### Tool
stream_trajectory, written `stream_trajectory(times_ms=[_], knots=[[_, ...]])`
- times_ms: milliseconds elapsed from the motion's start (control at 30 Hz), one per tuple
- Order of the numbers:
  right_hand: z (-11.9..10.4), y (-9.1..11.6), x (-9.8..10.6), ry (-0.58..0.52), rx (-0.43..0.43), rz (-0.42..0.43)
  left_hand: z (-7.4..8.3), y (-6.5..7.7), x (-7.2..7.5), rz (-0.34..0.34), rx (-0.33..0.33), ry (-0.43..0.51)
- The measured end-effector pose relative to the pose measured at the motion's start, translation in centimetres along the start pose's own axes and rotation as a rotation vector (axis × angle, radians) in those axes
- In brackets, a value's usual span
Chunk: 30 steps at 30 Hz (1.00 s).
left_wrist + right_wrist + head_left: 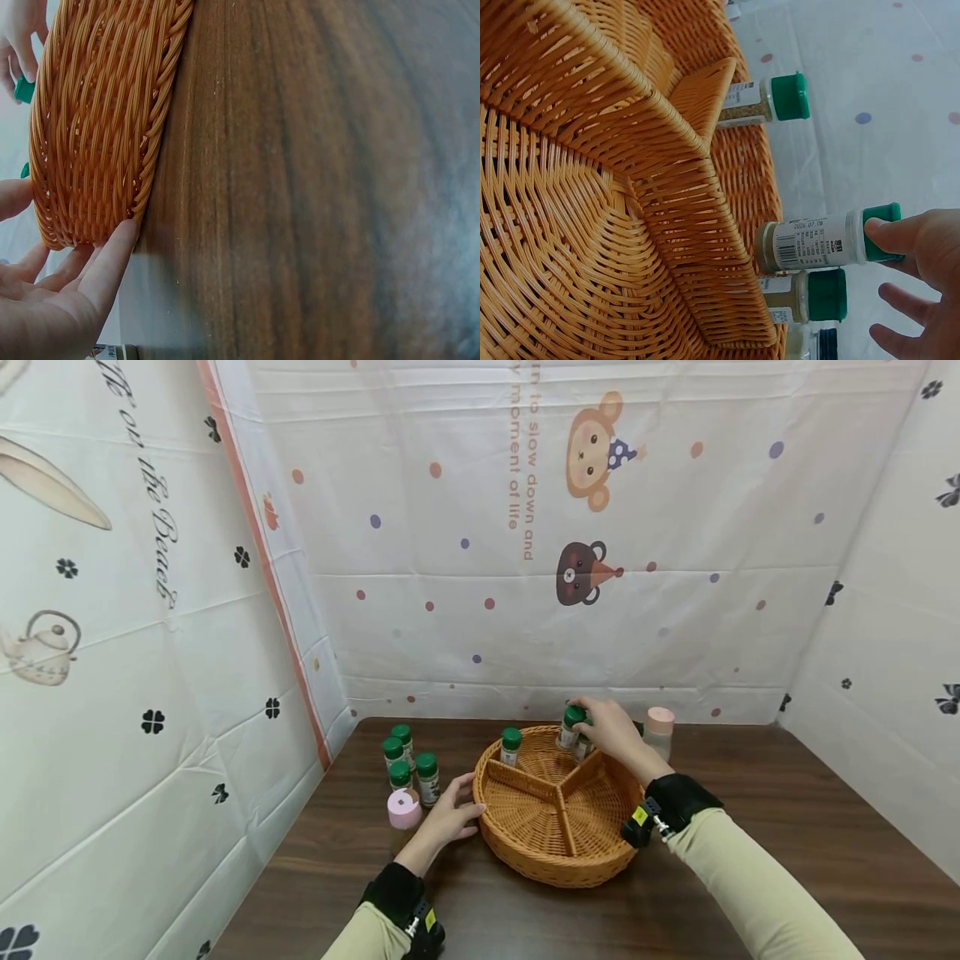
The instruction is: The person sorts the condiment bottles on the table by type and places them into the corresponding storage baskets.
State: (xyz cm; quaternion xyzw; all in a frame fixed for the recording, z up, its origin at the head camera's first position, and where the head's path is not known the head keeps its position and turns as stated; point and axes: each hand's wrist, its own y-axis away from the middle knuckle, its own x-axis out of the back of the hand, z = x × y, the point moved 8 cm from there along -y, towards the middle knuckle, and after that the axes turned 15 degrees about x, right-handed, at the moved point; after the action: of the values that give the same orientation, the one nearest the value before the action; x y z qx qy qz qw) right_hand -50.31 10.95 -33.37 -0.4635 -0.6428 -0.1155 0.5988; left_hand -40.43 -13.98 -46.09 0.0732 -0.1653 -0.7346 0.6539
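Observation:
My right hand (611, 731) pinches a spice jar (810, 241) by its green cap, over the back compartment of a round wicker basket (558, 872). Beside the held jar, a second green-capped jar (787, 298) stands in that compartment. Farther left in it is another green-capped jar (510, 747). Against the basket's left side rests my left hand (447, 814); its fairly straight fingers (112, 259) touch the outer wall. The right hand partly covers the neighbouring jar in the head view.
Left of the basket stand several green-capped jars (427, 779) and a pink-lidded jar (405, 814). Behind its right side is a clear jar with a peach lid (660, 731), near a black-capped jar (825, 343). The wooden table (787, 827) meets printed cloth walls.

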Motion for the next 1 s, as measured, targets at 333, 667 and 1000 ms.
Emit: stream_trajectory(times_ms=[333,667,1000], knots=[[0.4,-0.2,-1.0,0.058,-0.015,-0.027,-0.3,-0.1,-0.4,-0.009,-0.004,0.009],[1.0,-0.5,-2.1,0.076,-0.070,-0.048,-0.1,0.1,-0.2,0.006,-0.001,0.004],[0.8,-0.5,-2.5,0.163,-0.054,-0.046,0.0,0.1,0.1,0.023,0.004,-0.005]])
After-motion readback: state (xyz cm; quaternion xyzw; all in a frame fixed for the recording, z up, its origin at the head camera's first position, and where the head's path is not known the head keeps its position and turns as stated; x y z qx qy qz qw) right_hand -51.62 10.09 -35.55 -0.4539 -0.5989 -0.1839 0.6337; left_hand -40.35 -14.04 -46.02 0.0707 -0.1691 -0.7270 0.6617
